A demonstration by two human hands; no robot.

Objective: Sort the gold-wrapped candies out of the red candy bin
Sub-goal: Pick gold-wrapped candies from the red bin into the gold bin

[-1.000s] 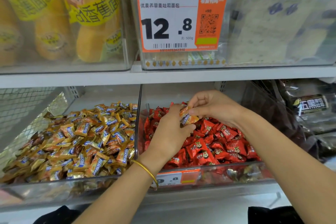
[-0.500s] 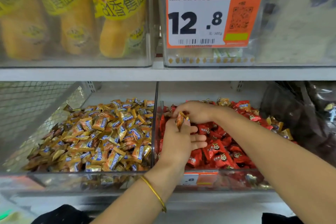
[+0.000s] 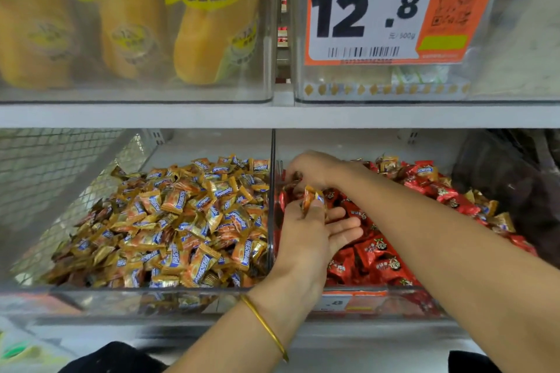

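Thumb of the left hand [image 3: 312, 239] pins a gold candy [image 3: 311, 198] at frame centre, palm cupped seemingly to collect more. Right hand [image 3: 312, 171] curls into the red bin [image 3: 403, 303] just above; whether it grips anything is unclear.

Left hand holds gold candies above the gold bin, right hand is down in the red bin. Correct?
Not quite. The left hand holds the gold-wrapped candies above the red candy bin, just right of the divider, not above the gold bin. The right hand is in the red candy bin, as said. Head view.
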